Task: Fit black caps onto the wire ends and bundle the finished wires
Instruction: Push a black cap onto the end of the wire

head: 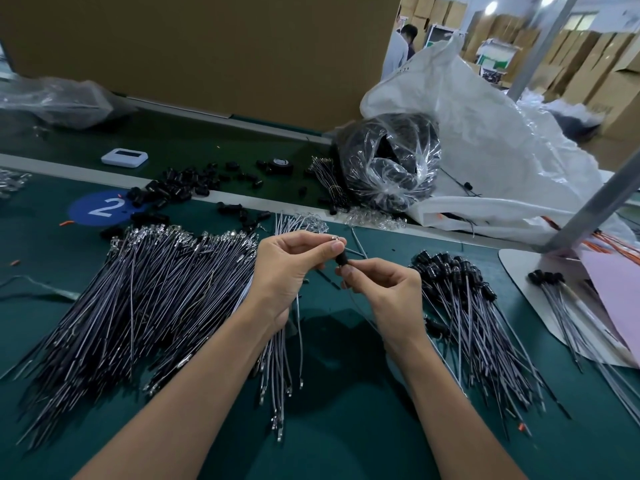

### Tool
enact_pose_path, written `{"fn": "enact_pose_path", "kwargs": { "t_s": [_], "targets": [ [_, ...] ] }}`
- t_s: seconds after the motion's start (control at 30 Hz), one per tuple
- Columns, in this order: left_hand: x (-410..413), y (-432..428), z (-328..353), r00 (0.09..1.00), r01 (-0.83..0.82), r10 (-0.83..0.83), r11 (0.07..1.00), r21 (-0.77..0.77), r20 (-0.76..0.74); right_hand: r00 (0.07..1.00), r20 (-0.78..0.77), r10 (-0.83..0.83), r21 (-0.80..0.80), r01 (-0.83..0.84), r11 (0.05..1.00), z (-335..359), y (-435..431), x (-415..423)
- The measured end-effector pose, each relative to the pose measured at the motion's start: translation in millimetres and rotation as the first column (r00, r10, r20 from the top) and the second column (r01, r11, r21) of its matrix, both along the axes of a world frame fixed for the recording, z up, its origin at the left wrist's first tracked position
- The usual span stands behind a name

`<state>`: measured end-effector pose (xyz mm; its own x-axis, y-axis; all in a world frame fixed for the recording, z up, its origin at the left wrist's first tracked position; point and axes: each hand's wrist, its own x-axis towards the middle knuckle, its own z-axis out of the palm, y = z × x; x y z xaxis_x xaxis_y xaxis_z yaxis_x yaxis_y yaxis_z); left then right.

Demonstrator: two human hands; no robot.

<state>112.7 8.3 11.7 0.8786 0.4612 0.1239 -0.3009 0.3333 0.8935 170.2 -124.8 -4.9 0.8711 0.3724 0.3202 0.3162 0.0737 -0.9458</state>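
The left hand [294, 268] pinches a wire end [334, 239], the right hand [379, 289] a black cap [341, 259]. Right of the fingers lie capped wires [460, 299]; left, many more bare wires [149, 289], so most seems undone.

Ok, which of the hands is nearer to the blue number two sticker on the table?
Left. The left hand, pinching a wire, is right of the blue sticker, toward the person. The right hand, pinching a black cap, lies farther right, beyond the left hand.

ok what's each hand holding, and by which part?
Left hand pinches a wire just behind its metal terminal. Right hand pinches the black cap at its lower end.
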Motion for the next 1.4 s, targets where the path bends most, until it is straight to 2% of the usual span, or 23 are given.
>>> {"fn": "enact_pose_path", "kwargs": {
  "t_s": [0.5, 0.63, 0.83, 1.03, 1.2, 1.4],
  "targets": [
    [-3.3, -2.2, -1.8, 1.000, 0.024, -0.024, 0.999, -0.028, 0.009, 0.998, -0.027, 0.065, -0.005, -0.065, 0.998, 0.4, 1.4, -1.5],
    [-5.4, -1.2, -2.7, 0.999, 0.032, -0.032, 0.999, 0.017, 0.014, 0.990, -0.080, 0.118, 0.009, -0.118, 0.993, 0.9, 1.3, -3.4],
    [-7.2, 2.1, -2.4, 0.998, 0.062, -0.063, 0.997, 0.046, 0.004, 0.993, -0.084, 0.083, 0.055, -0.079, 0.995, 2.7, 1.1, -3.4],
    [-6.7, 3.2, -3.4, 0.999, 0.037, -0.037, 0.999, 0.023, 0.014, 0.994, -0.075, 0.085, -0.008, -0.086, 0.996, 1.0, 4.2, -5.4],
    [-5.7, 0.5, -5.2, 1.000, -0.020, 0.020, 1.000, 0.022, 0.015, 0.996, 0.001, 0.092, -0.164, -0.091, 0.982, 0.1, 2.8, -2.4],
    [-2.1, -4.9, -6.8, 0.992, 0.113, -0.106, 0.988, 0.108, -0.075, 0.993, -0.057, 0.099, -0.038, -0.101, 0.994, 1.8, 0.5, -0.2]
  ]
}}
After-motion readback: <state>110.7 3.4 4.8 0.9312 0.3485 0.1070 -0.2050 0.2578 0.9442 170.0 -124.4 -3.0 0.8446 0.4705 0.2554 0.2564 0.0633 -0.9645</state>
